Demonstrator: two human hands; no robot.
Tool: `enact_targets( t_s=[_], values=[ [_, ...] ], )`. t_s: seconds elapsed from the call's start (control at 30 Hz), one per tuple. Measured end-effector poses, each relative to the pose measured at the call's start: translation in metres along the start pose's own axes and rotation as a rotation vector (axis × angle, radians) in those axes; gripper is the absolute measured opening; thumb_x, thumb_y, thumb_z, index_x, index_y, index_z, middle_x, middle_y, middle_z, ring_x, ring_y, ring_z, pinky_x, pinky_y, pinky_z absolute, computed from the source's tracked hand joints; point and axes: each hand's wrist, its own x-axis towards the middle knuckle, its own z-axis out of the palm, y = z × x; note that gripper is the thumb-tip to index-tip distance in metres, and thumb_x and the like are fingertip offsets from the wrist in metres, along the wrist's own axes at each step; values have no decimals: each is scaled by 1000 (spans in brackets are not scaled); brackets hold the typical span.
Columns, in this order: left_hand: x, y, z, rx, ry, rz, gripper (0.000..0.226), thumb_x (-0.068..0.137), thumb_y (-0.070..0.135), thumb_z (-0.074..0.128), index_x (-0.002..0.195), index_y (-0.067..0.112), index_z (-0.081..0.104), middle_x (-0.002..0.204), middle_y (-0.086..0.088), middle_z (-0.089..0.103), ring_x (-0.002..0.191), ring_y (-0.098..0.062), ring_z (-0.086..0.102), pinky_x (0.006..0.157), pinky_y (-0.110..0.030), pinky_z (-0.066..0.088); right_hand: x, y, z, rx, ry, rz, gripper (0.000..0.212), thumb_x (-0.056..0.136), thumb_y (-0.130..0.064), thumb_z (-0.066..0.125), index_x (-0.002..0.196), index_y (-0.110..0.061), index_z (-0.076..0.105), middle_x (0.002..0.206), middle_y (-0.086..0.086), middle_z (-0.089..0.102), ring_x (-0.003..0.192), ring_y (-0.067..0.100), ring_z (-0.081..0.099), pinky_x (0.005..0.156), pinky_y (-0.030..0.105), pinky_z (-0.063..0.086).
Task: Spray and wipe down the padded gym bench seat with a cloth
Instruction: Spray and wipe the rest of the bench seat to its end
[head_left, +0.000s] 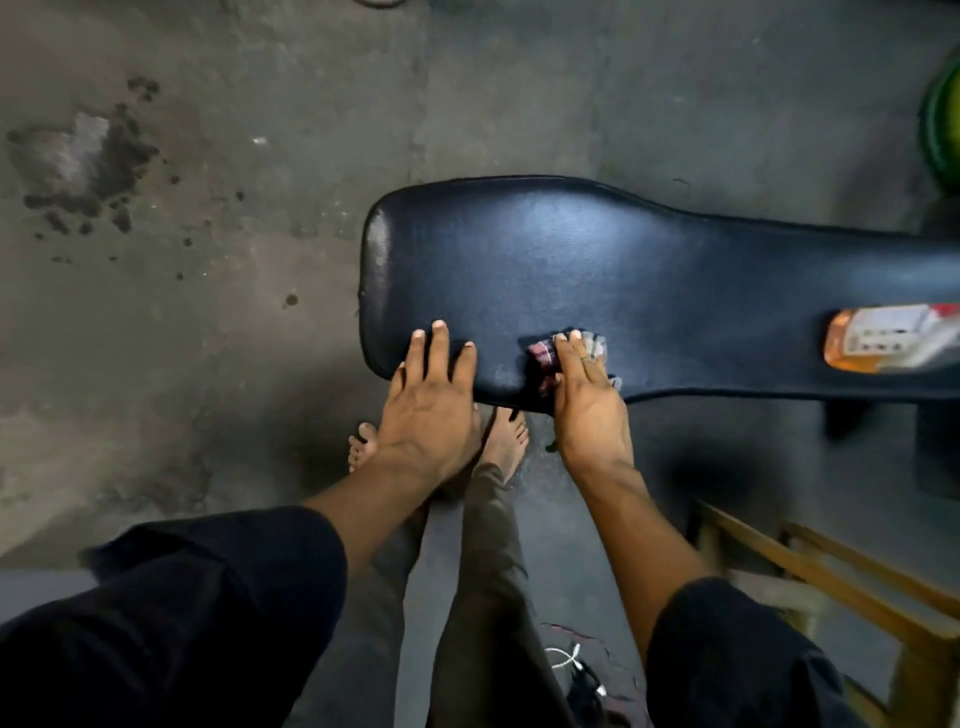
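One padded bench seat (597, 270), covered in dark glossy material, runs from the middle of the view out past the right edge. Its wide rounded end points left; it narrows toward the right.

Two bare hands are on the seat, both at its near edge close to the wide end.

1. Left hand (428, 410): laid flat, palm down, over the near-left corner of the seat. The fingers (440, 343) are straight and slightly spread. It holds nothing.
2. Right hand (589, 400): pressed palm down on one cloth (543, 358), just to the right of the left hand. The fingers lie close together and extended over the cloth, pinning it flat to the padding instead of gripping it in a fist. One ring shows on a finger.

The cloth is a checked fabric in red, dark and pale tones. It sits on the near edge of the seat; parts of it show to the left of and beyond the fingertips.

One bottle (893, 338) with orange contents and a pale label lies on the seat near its near edge, well apart from the hands, at the right of the view. It is blurred; the label cannot be read.

Two bare feet (506, 441) stand on the concrete floor (208, 312) below the near edge of the seat. One wooden frame (831, 582) stands at the lower right.
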Motion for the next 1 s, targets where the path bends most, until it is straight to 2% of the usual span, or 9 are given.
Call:
enact_targets(
  t_s=[0.1,0.17,0.2,0.43,0.57,0.7,0.83,0.93,1.0],
  values=[
    [-2,10,-8,1,8,21,81,99,33,54,170,19,18,181,-13,2,166,-41,7,131,-53,24,-1,-2,-10,88,43,88,47,108,-5,46,152,-19,54,151,18,63,128,40,67,104,45,57],
    [-2,21,-12,1,-3,68,81,100,31,55,170,19,17,181,-11,3,166,-39,10,131,-51,26,-4,-4,-16,261,117,147,42,105,-7,46,138,-26,65,111,6,76,93,30,74,90,44,63],
    [-2,27,-14,2,-5,85,81,100,30,55,170,19,16,181,-11,3,166,-38,10,131,-51,27,-6,-4,-17,344,144,162,44,104,-7,46,135,-28,68,103,-1,75,88,24,74,89,43,64],
    [-3,63,-36,33,-39,150,80,105,31,53,172,17,11,182,-9,2,168,-34,10,135,-48,20,-26,19,-22,635,248,171,53,102,1,43,129,-35,71,93,-10,74,83,15,75,90,44,66],
    [-11,87,-47,69,-42,201,81,104,31,54,171,17,12,182,-10,2,167,-33,14,135,-46,21,-41,39,-39,698,314,205,55,102,2,45,125,-42,70,88,-14,73,81,6,75,86,30,66],
    [-21,117,-50,149,-55,272,82,103,33,55,171,17,14,181,-10,6,166,-32,18,135,-44,22,-52,63,-64,777,290,245,54,104,4,44,127,-33,74,92,-9,74,82,11,76,85,32,68],
    [-28,152,-53,165,-79,297,83,103,34,57,171,19,13,182,-8,4,167,-30,18,135,-42,22,-65,87,-91,821,314,267,50,106,2,47,125,-33,75,92,-4,77,82,4,76,81,17,64],
    [-24,184,-58,139,-93,312,83,104,36,56,172,21,11,182,-6,1,167,-28,16,134,-39,20,-73,108,-111,881,367,297,49,106,3,50,128,-32,76,87,-14,74,80,-17,69,72,-5,47],
    [-19,209,-63,120,-105,331,81,105,35,56,172,21,11,182,-4,-1,167,-27,18,134,-40,23,-79,126,-124,879,377,347,49,106,2,51,132,-31,75,86,-16,71,79,-20,66,72,-7,41]
  ],
)
